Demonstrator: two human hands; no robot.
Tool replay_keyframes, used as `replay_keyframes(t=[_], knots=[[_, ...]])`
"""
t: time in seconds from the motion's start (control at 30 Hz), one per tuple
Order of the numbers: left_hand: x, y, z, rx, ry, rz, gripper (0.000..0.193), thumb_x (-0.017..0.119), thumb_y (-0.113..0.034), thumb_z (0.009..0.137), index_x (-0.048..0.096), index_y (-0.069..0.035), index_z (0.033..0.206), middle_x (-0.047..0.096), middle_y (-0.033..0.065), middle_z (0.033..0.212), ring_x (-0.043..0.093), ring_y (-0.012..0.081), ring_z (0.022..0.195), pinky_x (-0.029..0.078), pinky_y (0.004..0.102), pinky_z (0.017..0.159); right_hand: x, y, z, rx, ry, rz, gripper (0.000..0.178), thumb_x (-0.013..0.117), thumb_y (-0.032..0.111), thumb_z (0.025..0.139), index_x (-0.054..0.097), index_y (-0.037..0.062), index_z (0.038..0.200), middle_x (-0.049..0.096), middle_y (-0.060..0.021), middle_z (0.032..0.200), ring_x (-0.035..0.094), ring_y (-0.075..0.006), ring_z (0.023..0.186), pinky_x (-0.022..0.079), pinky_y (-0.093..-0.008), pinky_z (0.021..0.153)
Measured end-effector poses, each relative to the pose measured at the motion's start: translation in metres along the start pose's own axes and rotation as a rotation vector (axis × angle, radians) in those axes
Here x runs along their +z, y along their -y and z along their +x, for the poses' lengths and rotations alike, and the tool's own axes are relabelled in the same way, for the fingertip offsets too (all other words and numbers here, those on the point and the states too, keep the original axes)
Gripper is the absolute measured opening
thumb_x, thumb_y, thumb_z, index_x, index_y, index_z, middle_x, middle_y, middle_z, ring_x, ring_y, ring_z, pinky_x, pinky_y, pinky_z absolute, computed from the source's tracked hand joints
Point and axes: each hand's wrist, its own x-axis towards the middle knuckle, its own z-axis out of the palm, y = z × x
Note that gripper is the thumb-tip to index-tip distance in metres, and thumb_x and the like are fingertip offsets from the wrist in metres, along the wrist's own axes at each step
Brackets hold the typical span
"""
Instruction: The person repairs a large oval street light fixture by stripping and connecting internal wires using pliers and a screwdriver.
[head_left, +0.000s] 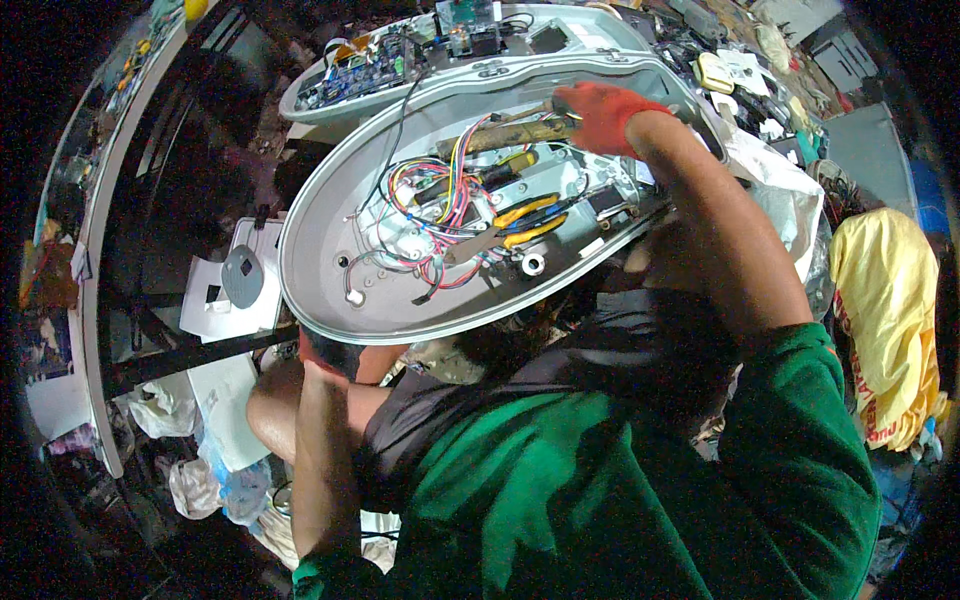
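A grey oval casing half (420, 325) lies tilted across my lap, hinged at its far edge to a second half (600, 40) carrying circuit boards. My right hand (600, 115), in a red glove, reaches into its far right part. Those fingers are curled at the end of a brown stick-like handle (515, 135); exactly what they grip is hidden. My left hand (330, 355), gloved in red and black, is against the underside of the near left rim, its fingers hidden. Inside lie bundled coloured wires (440, 195) and yellow-handled pliers (510, 225).
A blue circuit board (360, 78) sits in the far casing half. Left of the casing are a grey rounded part (241, 277) and white sheets (225, 400). Mixed scrap (755, 95) is piled at the far right, with a yellow bag (885, 310) nearer.
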Motion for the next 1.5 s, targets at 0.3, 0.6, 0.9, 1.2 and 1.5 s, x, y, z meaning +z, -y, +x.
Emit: replay_keyframes(t=[0.3,0.6,0.9,1.2,1.5], knots=[[0.004,-0.012,0.009,0.441,0.152,0.438,0.057,0.041,-0.039,0.100,0.035,-0.003,0.143,0.043,0.0175,0.141,0.047,0.0297,0.126,0.040,0.0423,0.106,0.054,-0.004,0.029,-0.055,-0.062,-0.100,0.062,0.064,0.023,0.082,0.042,0.0156,0.139,0.046,-0.0163,0.141,0.052,-0.0363,0.122,0.043,-0.0428,0.103],[0.049,-0.030,-0.017,0.672,0.162,0.763,0.051,0.050,-0.025,0.099,0.037,-0.001,0.142,0.047,0.0148,0.136,0.048,0.0250,0.120,0.040,0.0368,0.101,0.046,-0.010,0.032,0.072,-0.176,0.012,0.049,0.062,0.018,0.082,0.048,0.0131,0.129,0.051,-0.0222,0.129,0.053,-0.0401,0.119,0.047,-0.0476,0.096],[0.004,-0.030,-0.001,0.585,0.069,0.641,0.053,0.037,-0.035,0.103,0.033,-0.001,0.144,0.046,0.0163,0.139,0.045,0.0259,0.126,0.033,0.0392,0.109,0.041,-0.015,0.035,0.239,-0.334,-0.139,0.045,0.057,0.007,0.084,0.046,0.0148,0.127,0.061,-0.0162,0.120,0.058,-0.0343,0.114,0.050,-0.0456,0.091],[0.044,-0.024,-0.044,0.780,0.036,0.755,0.055,0.050,-0.027,0.099,0.034,0.003,0.143,0.045,0.0172,0.138,0.044,0.0242,0.124,0.033,0.0355,0.106,0.065,-0.056,0.040,0.072,-0.353,0.032,0.051,0.055,0.006,0.080,0.047,0.0075,0.131,0.060,-0.0229,0.119,0.055,-0.0414,0.116,0.047,-0.0466,0.096],[0.050,-0.024,-0.053,0.772,0.029,0.711,0.059,0.054,-0.024,0.097,0.032,0.005,0.143,0.041,0.0187,0.142,0.042,0.0249,0.128,0.031,0.0362,0.109,0.064,-0.065,0.056,0.221,-0.093,0.039,0.046,0.050,0.037,0.088,0.058,0.0102,0.124,0.062,-0.0193,0.120,0.061,-0.0361,0.110,0.049,-0.0449,0.095]])
